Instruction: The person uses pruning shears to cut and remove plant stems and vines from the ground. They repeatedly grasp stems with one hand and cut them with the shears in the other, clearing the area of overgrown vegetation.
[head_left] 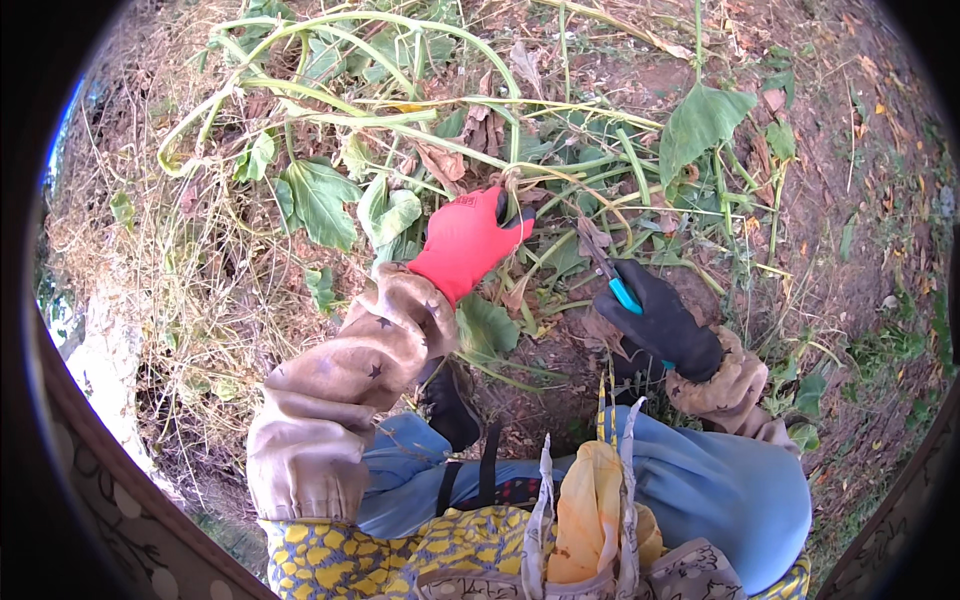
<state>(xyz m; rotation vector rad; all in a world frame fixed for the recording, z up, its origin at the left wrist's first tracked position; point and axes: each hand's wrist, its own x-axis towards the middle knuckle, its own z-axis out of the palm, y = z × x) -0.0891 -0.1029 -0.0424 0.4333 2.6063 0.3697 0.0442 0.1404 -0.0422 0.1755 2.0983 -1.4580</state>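
My left hand (472,240), in a red glove with dark fingertips, reaches into a tangle of trailing vines. Its fingers close around a thin vine stem (513,168) at the middle of the patch; the exact grip is partly hidden by the glove. To the right, my right hand (660,318) wears a black glove and is wrapped around pruning shears (625,295) with teal handles. The shears' blades point up and left, beside a dry curled leaf (594,238). Between the hands lie cut stems and wilted leaves.
Long pale-green vines (350,118) arch across the far left. A big green leaf (703,130) stands at the far right, and a limp one (320,203) lies left of my glove. Dry grass and brown soil surround the vines. My shoe (452,405) and bent knees are close below.
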